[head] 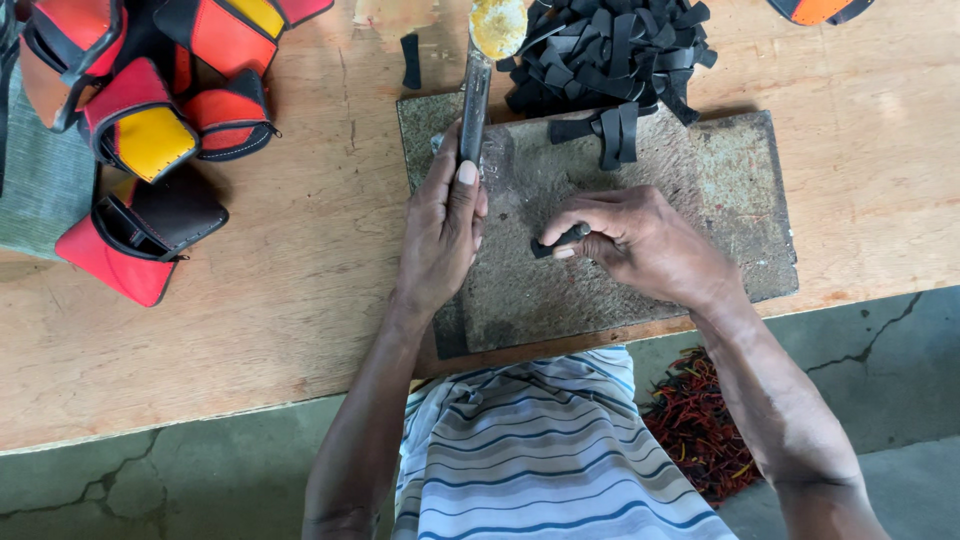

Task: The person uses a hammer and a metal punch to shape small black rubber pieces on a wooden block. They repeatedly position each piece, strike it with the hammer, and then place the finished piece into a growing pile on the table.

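Pinching one black strap [560, 238] in my right hand [645, 245], left hand [440, 235] wrapped round the metal tool [475, 95]; strap pile [610, 45] at twelve o'clock looks mostly unworked.

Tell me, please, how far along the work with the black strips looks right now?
Done: not clear; no finished strips lie apart. In hand: the right hand pins one black strip on the stone slab, the left hand grips a metal tool. Left: a heap of black strips behind.

Small black strip [560, 240], flat on slab [700, 190]
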